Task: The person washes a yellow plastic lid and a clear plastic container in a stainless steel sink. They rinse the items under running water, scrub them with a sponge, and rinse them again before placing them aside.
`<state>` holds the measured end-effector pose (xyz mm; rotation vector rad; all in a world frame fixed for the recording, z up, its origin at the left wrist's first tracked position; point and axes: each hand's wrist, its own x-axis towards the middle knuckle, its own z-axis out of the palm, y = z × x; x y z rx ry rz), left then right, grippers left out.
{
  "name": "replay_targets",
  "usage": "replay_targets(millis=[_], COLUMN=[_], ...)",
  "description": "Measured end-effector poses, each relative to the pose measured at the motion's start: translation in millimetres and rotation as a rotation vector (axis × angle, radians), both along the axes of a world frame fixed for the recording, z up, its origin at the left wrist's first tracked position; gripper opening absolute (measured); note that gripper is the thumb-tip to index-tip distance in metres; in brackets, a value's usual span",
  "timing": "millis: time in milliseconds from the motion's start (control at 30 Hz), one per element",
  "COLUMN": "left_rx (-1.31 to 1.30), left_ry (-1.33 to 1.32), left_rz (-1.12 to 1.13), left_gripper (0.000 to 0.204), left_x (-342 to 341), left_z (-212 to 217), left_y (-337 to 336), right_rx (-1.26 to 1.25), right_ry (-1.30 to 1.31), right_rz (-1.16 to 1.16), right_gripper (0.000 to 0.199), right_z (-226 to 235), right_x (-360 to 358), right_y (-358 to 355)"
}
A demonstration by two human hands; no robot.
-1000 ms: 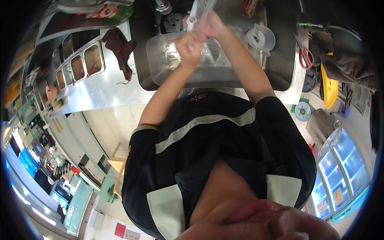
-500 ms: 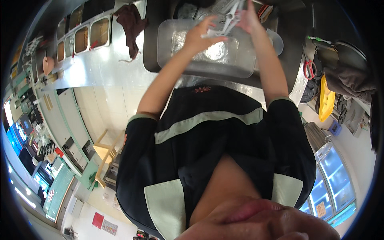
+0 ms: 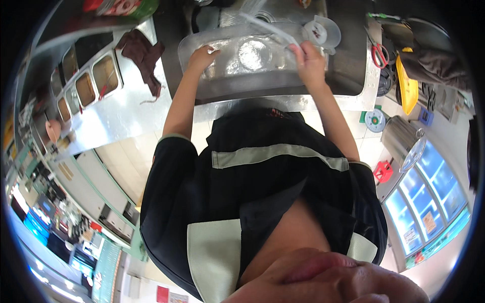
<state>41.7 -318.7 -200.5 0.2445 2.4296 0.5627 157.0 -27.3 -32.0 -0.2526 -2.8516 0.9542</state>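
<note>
Right hand, upper right of centre, clamped on long white utensil slanting up-left; left hand over clear tub, grip unclear.

A steel sink, inset food pans and metal pot show a commercial kitchen.

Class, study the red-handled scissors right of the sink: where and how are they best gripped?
Grip the scissors by their red handles, probably best from the person's side: the loops lie nearer the person, while the blades point away.
</note>
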Motion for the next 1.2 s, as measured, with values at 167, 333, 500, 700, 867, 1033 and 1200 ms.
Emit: replay_targets(millis=[167,333,500,700,867,1033,1200], left_rx=[0.101,0.423,0.356,0.182,-0.035,-0.080,-0.024], left_ry=[-0.172,-0.300,-0.383,-0.301,-0.246,-0.203,-0.147], left_rz=[0.071,0.229,0.408,0.445,0.341,0.286,0.273], left_gripper=[0.050,0.026,0.031,0.030,0.027,0.021,0.017], left_x=[19.0,52.1,66.0,78.8,109.2,128.7,150.6], left_z=[1.0,1.9,22.6,66.6,90.7,108.8,114.7], left_y=[4.1,-5.3,1.8,31.4,62.4,95.7,92.7], right_rx=[-0.145,-0.256,-0.838,-0.518,0.508,0.620,0.354], right_ry=[-0.008,0.075,0.107,0.620,0.159,-0.297,-0.034], right_rz=[-0.114,-0.344,-1.163,-1.437,-1.291,-1.062,-1.258], right_gripper=[0.031,0.025,0.036,0.038,0.039,0.033,0.047], right_z=[-2.1,23.2,42.0,40.9,-14.6,-93.9,-96.9], right_x=[15.8,50.0,164.0,255.5,196.9,147.6,79.6], right_y=[4.7,92.1,221.2,425.7,596.9,703.6,698.3])
